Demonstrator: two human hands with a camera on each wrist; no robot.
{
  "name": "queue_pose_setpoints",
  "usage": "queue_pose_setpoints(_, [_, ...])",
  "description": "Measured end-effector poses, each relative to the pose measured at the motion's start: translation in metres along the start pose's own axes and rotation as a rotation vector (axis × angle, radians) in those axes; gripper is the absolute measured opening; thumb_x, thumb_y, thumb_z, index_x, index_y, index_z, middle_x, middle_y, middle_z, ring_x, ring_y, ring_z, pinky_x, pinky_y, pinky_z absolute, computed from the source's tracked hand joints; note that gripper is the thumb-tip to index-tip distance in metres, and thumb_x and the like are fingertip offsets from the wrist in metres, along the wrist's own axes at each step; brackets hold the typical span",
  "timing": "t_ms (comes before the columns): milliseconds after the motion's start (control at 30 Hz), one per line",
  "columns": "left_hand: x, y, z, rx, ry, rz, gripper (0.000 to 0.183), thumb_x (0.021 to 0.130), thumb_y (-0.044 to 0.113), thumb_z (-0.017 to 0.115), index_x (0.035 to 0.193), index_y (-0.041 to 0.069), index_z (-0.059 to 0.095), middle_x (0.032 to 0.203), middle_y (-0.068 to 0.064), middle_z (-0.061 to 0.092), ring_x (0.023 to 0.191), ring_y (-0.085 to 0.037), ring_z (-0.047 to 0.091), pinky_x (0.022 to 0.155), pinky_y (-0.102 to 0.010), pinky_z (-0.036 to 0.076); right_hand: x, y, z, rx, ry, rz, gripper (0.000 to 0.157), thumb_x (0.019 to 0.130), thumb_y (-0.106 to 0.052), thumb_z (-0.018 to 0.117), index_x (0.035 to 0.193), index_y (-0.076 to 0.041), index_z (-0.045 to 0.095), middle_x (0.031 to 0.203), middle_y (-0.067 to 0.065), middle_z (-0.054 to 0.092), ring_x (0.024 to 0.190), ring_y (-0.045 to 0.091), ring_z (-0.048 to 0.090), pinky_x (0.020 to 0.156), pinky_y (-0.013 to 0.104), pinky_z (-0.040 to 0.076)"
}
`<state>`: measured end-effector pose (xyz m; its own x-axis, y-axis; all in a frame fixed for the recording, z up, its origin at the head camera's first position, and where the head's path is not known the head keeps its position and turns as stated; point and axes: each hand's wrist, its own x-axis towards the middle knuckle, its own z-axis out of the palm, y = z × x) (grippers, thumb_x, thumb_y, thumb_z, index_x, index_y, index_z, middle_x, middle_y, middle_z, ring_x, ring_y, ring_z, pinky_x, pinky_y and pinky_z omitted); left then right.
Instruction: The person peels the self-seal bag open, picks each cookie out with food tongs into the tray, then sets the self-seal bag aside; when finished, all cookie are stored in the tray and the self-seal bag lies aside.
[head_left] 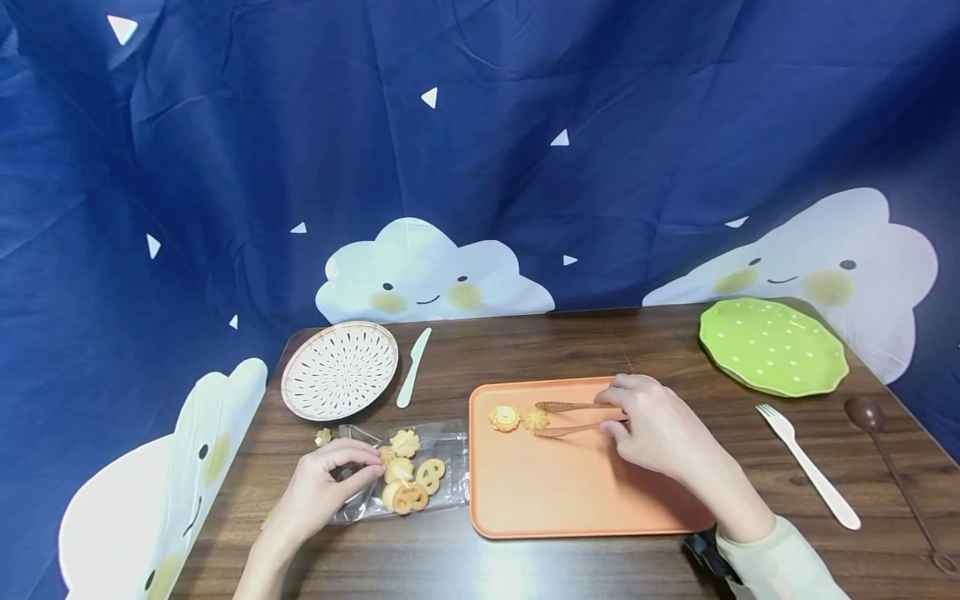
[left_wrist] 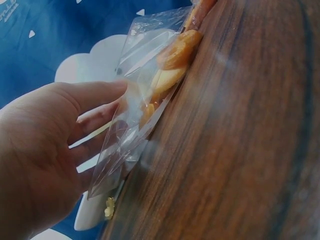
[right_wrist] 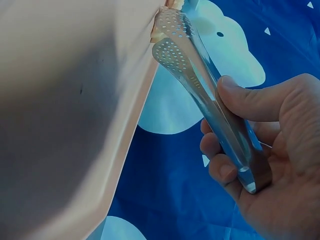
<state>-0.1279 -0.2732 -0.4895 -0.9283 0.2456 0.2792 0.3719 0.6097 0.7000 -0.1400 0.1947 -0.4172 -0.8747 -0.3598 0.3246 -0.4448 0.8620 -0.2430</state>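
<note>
An orange tray [head_left: 555, 496] is set beside a clear bag [head_left: 453, 454] of cookies [head_left: 400, 469]. The bag's film is pinched by the half-curled left hand [head_left: 322, 485]. By the right hand [head_left: 660, 423], perforated tongs [right_wrist: 225, 130] are gripped in curled fingers, their tips placed around a ridged cookie [head_left: 536, 419] on the tray.

Behind the dark table [head_left: 570, 342] we see a blue backdrop [head_left: 480, 167] — smiling clouds [head_left: 431, 271] edging the table — and light [head_left: 513, 575] glinting on the table's near side.
</note>
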Motion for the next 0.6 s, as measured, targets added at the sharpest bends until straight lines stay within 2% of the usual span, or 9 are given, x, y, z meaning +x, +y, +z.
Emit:
queue_pose_setpoints(167, [0.0, 0.0, 0.0, 0.008, -0.007, -0.012, 0.01, 0.084, 0.031, 0.083, 0.092, 0.033, 0.077, 0.101, 0.018, 0.075, 0.099, 0.001, 0.068, 0.091, -0.006, 0.048, 0.001, 0.0, 0.001, -0.002, -0.002, -0.001, 0.023, 0.079, -0.012, 0.079, 0.101, -0.009, 0.076, 0.106, 0.008, 0.074, 0.108, 0.035, 0.07, 0.093, 0.052, 0.057])
queue_pose_setpoints(267, [0.0, 0.0, 0.0, 0.011, -0.007, -0.002, 0.011, 0.083, 0.031, 0.083, 0.092, 0.033, 0.077, 0.101, 0.019, 0.074, 0.1, 0.002, 0.068, 0.091, -0.006, 0.048, 0.002, -0.003, -0.001, 0.011, 0.016, -0.015, 0.024, 0.078, -0.012, 0.079, 0.102, -0.009, 0.075, 0.102, 0.007, 0.073, 0.1, 0.031, 0.072, 0.087, 0.05, 0.059])
queue_pose_setpoints(333, [0.0, 0.0, 0.0, 0.004, -0.001, 0.009, 0.011, 0.084, 0.029, 0.083, 0.092, 0.032, 0.077, 0.101, 0.018, 0.074, 0.099, 0.001, 0.069, 0.091, -0.005, 0.048, 0.003, -0.008, -0.001, 0.027, 0.039, -0.042, 0.025, 0.077, -0.011, 0.08, 0.102, -0.009, 0.075, 0.101, 0.007, 0.075, 0.101, 0.032, 0.072, 0.088, 0.05, 0.059])
queue_pose_setpoints(400, [0.0, 0.0, 0.0, -0.001, 0.009, 0.024, 0.011, 0.084, 0.027, 0.083, 0.092, 0.031, 0.077, 0.101, 0.015, 0.075, 0.098, 0.0, 0.069, 0.091, -0.005, 0.048, 0.004, -0.015, 0.001, 0.049, 0.049, -0.072, 0.025, 0.077, -0.012, 0.081, 0.102, -0.01, 0.075, 0.098, 0.005, 0.074, 0.093, 0.026, 0.072, 0.083, 0.045, 0.06])
queue_pose_setpoints(467, [0.001, 0.0, 0.001, -0.008, 0.018, 0.032, 0.011, 0.084, 0.026, 0.083, 0.092, 0.031, 0.077, 0.1, 0.014, 0.076, 0.097, -0.002, 0.069, 0.091, -0.005, 0.047, 0.007, -0.026, 0.005, 0.079, 0.042, -0.108, 0.025, 0.079, -0.014, 0.082, 0.103, -0.012, 0.075, 0.098, 0.002, 0.074, 0.092, 0.02, 0.071, 0.083, 0.041, 0.06])
queue_pose_setpoints(600, [0.0, 0.001, 0.001, -0.013, 0.023, 0.028, 0.01, 0.084, 0.026, 0.083, 0.092, 0.031, 0.078, 0.1, 0.014, 0.076, 0.098, -0.002, 0.069, 0.091, -0.005, 0.047, 0.013, -0.05, 0.018, 0.15, -0.02, -0.168, 0.023, 0.083, -0.017, 0.08, 0.105, -0.015, 0.075, 0.096, -0.004, 0.07, 0.084, 0.009, 0.063, 0.078, 0.031, 0.058])
